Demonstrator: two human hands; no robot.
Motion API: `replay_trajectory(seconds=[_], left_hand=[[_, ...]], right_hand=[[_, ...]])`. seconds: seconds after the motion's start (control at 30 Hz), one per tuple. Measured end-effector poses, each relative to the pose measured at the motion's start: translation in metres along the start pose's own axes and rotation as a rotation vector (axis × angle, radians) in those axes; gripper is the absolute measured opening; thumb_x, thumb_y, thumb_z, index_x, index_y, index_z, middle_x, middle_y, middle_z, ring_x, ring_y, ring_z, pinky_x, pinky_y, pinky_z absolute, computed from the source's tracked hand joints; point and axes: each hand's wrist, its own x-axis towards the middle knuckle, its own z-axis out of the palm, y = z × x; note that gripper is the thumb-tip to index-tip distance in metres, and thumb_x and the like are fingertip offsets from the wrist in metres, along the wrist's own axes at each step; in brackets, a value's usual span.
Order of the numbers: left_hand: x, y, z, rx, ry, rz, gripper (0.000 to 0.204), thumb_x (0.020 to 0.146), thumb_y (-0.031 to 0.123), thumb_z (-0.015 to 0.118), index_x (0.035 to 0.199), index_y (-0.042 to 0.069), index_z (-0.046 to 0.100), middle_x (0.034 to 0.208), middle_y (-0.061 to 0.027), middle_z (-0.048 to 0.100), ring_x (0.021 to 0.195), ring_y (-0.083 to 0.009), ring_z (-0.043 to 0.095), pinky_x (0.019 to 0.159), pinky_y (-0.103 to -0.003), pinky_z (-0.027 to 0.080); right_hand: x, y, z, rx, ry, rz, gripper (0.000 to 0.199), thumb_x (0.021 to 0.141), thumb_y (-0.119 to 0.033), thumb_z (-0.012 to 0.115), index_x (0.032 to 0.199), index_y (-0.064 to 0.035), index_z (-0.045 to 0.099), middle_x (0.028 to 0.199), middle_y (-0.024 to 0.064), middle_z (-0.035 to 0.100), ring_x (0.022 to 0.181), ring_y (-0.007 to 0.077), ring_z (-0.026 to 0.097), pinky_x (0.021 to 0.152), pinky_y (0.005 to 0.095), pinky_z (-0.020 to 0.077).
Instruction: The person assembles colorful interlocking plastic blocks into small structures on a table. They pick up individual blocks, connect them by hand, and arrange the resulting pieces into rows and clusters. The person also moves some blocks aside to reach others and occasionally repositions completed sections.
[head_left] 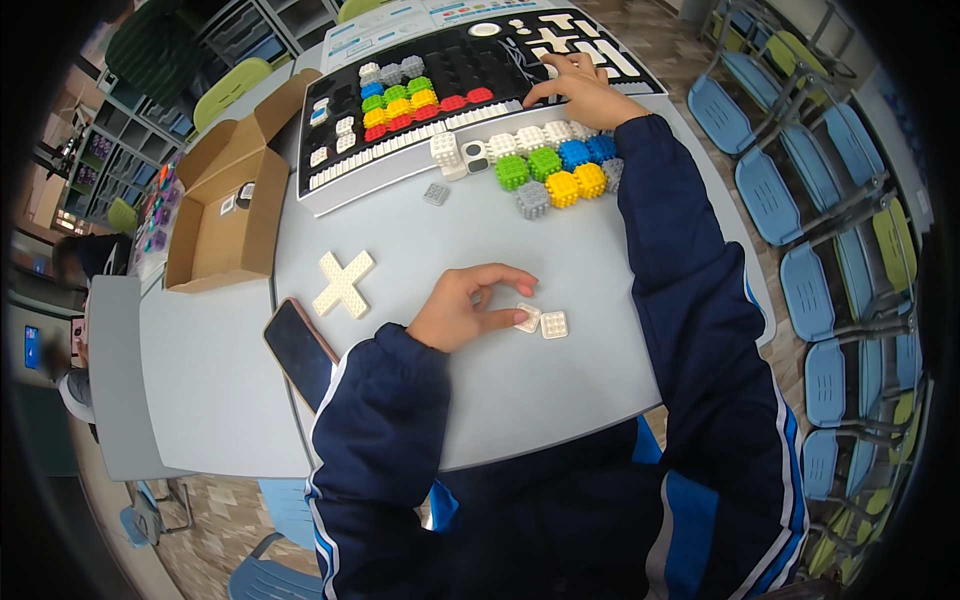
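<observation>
My left hand [468, 305] rests on the grey table [520, 390], its fingertips touching a small white square tile [528, 318]; a second white tile [554, 324] lies right beside it. My right hand [580, 88] reaches far forward and its fingers press into the black tray [470, 62], near white pieces at its right end. The tray holds rows of studded cubes in green, yellow, red, blue, grey and white. A loose cluster of cubes [552, 165] sits on the table in front of the tray. A white cross-shaped piece [343, 284] lies to my left.
A black phone [300, 350] lies at the table's near left edge. An open cardboard box [228, 200] stands at the left. A small grey tile [435, 193] lies near the tray. Blue and green chairs line the right side. Another person sits at far left.
</observation>
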Motion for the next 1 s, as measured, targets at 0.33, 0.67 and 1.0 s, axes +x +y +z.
replay_trajectory(seconds=[0.33, 0.67, 1.0], left_hand=[[0.001, -0.005, 0.000, 0.017, 0.021, 0.001, 0.031, 0.081, 0.004, 0.074, 0.112, 0.007, 0.070, 0.100, 0.0024, 0.071, 0.052, -0.0026, 0.024, 0.048, -0.020, 0.026], [0.001, -0.007, 0.001, 0.025, 0.044, 0.010, 0.028, 0.083, 0.003, 0.072, 0.111, 0.007, 0.070, 0.098, 0.0022, 0.071, 0.052, -0.0026, 0.025, 0.049, -0.020, 0.026], [0.001, -0.007, 0.001, 0.017, 0.049, -0.005, 0.027, 0.084, 0.004, 0.072, 0.110, 0.006, 0.070, 0.098, 0.0024, 0.071, 0.052, -0.0021, 0.024, 0.048, -0.020, 0.026]], right_hand=[[0.000, 0.004, -0.001, -0.080, 0.069, -0.056, 0.047, 0.067, 0.012, 0.058, 0.099, -0.0194, 0.072, 0.153, 0.0083, 0.036, 0.139, 0.0320, 0.031, 0.111, 0.0477, 0.0326], [0.002, 0.011, 0.002, -0.058, 0.097, -0.119, 0.043, 0.069, 0.009, 0.061, 0.098, -0.0202, 0.072, 0.150, 0.0088, 0.040, 0.138, 0.0331, 0.032, 0.110, 0.0479, 0.0342], [-0.003, 0.003, -0.004, -0.185, 0.113, -0.055, 0.034, 0.075, 0.001, 0.065, 0.097, -0.0224, 0.075, 0.148, 0.0108, 0.044, 0.137, 0.0313, 0.032, 0.109, 0.0481, 0.0306]])
